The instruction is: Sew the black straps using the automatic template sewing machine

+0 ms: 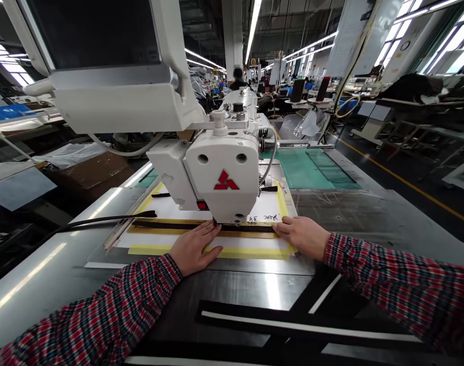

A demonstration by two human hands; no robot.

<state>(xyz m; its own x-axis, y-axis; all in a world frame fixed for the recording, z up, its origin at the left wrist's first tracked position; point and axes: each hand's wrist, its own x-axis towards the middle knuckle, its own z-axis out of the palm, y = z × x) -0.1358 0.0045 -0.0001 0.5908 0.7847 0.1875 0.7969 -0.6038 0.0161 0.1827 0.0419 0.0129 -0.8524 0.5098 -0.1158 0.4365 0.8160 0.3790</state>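
My left hand [195, 249] lies flat with its fingers stretched out. Its fingertips press on a black fabric strip [250, 228] just under the head of a white sewing machine [222, 162]. At the strip's right end, my right hand [302, 235] has thumb and fingers pinched together on it. The strip lies in a long slot of a white template sheet [186, 240], which has yellow tape along its edges and handwriting near my right hand. Where the needle meets the strip is hard to make out behind my left fingertips.
Black strips with white bands [292, 321] lie on the metal table [235, 290] in front of me. A dark screen [98, 33] hangs at upper left. A black cord-like length [105, 218] runs in from the left. Thread cones [297, 90] stand behind, and a person sits farther back.
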